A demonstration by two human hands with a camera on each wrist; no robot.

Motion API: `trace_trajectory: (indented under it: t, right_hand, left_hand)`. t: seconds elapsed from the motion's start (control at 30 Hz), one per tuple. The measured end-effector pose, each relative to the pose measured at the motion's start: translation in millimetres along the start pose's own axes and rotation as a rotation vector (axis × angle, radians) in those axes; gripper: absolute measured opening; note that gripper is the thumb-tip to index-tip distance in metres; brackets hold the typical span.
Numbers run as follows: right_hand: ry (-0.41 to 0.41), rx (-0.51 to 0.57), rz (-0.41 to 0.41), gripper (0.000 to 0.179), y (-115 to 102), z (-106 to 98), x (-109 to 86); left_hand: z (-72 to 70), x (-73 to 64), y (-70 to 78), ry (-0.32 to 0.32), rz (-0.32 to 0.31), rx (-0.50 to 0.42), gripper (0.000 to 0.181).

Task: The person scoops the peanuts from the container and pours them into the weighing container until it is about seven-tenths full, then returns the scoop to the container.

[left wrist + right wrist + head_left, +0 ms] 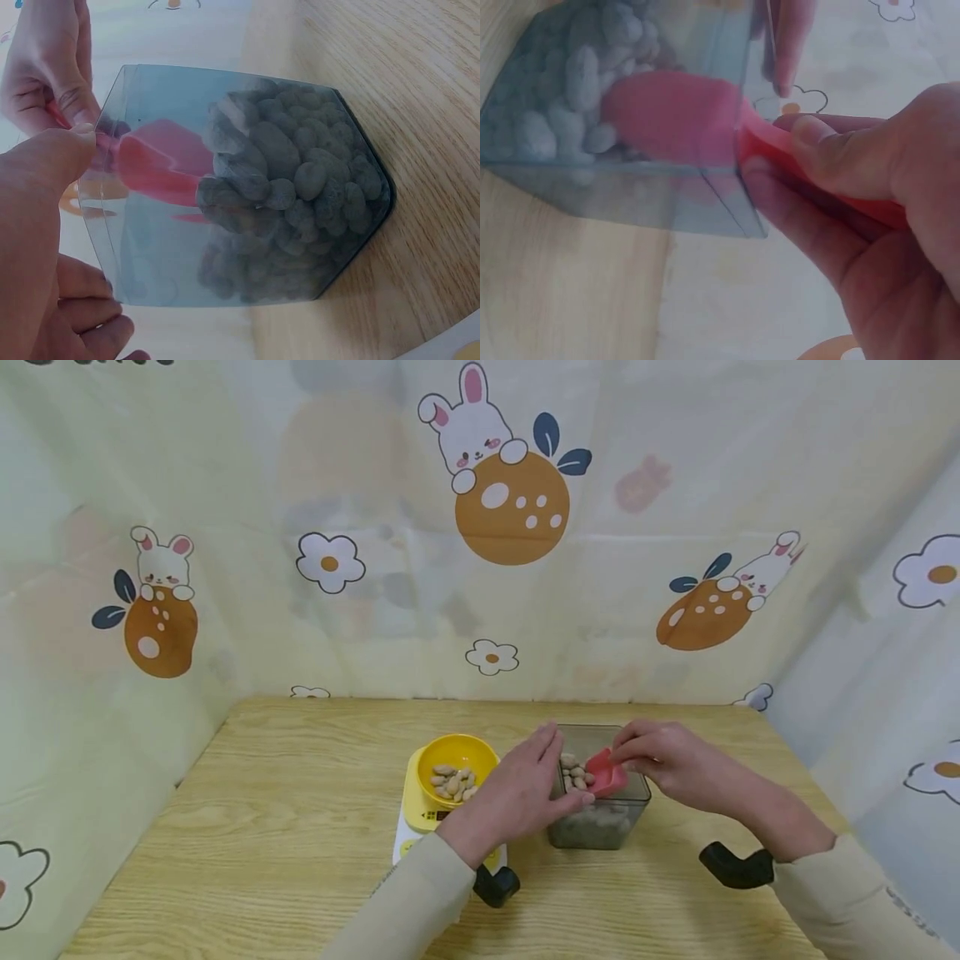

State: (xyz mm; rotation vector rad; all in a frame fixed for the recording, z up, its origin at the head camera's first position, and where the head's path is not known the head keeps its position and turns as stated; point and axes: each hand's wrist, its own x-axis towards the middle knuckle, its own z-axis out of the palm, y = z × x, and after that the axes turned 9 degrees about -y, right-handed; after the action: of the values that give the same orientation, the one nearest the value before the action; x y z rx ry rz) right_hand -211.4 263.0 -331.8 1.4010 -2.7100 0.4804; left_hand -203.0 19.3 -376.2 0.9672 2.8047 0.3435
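A pink scoop (606,780) reaches into a grey see-through plastic container (592,833). My right hand (666,762) pinches its handle between thumb and fingers, just above the rim. The scoop's bowl (671,116) lies against nuts (300,165) that look like peanuts in their shells, filling the lower part of the container. My left hand (517,789) holds the container at its near left corner, thumb (64,154) at the near rim and bent fingers (86,304) at the left side.
Left of the container, a yellow bowl (456,748) with several of the same nuts sits on a yellow and white kitchen scale (415,802). My left forearm crosses over the scale's front. A patterned curtain (390,635) hangs behind the wooden table (285,827).
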Motion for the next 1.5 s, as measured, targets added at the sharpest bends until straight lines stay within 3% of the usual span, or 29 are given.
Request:
trace_trajectory:
  t: [0.13, 0.37, 0.7, 0.93, 1.23, 1.5]
  right_hand:
    - [-0.041, 0.009, 0.011, 0.017, 6.1, -2.1, -0.7]
    - [-0.074, 0.163, 0.117, 0.017, 11.9, 0.5, -3.1]
    - [0.145, -0.036, 0.16, 0.021, -13.2, 22.1, -4.8]
    - [0.197, -0.166, 0.094, 0.028, -27.4, 29.1, -5.1]
    - [0.361, -0.182, 0.155, 0.025, -29.6, 48.3, -6.9]
    - [0.427, -0.128, 0.225, 0.026, -29.4, 52.7, -8.1]
  left_hand:
    - [2.7, 1.4, -0.1, -0.002, 0.0, -0.003, 0.092]
    - [5.8, 3.0, 0.5, -0.01, 0.011, 0.003, 0.093]
    - [2.0, -0.6, -1.7, -0.019, -0.008, -0.002, 0.092]
    - [4.7, -0.3, -2.3, -0.018, -0.011, -0.022, 0.092]
    - [4.5, 0.0, -4.0, 0.003, -0.019, -0.015, 0.091]
    - [1.2, 0.9, -1.8, 0.015, 0.001, -0.01, 0.089]
